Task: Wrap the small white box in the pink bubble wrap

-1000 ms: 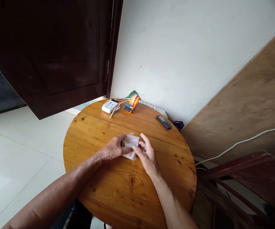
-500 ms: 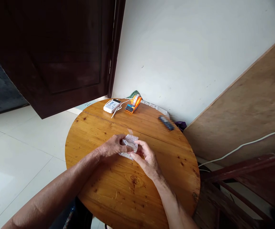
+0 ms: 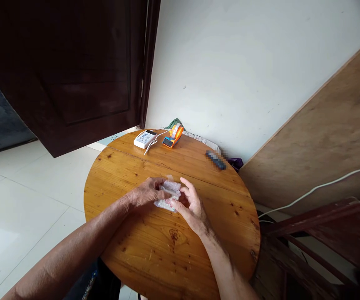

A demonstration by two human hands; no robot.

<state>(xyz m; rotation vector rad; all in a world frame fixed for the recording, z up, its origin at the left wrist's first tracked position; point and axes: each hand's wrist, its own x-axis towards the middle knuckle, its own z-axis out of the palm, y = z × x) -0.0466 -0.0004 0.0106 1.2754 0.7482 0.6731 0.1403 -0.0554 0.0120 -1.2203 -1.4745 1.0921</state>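
Both my hands meet over the middle of a round wooden table (image 3: 130, 175). Between them is a small packet wrapped in clear bubble wrap (image 3: 169, 194), with something white and pink inside. My left hand (image 3: 147, 193) grips the packet's left side, fingers curled over its top. My right hand (image 3: 191, 205) pinches its right side with thumb and fingers. The packet rests low on the tabletop, partly hidden by my fingers.
At the table's far edge lie a white device with a white cable (image 3: 145, 138), an orange tape dispenser (image 3: 172, 136) and a dark blurred bar (image 3: 215, 160). A dark door (image 3: 73, 71) stands left, a leaning wooden board (image 3: 323, 133) right, with a white cable (image 3: 317, 187) across it.
The packet has been folded flatter and lower onto the table; my right fingers shifted around its right edge. Both hands stay in the same spot.
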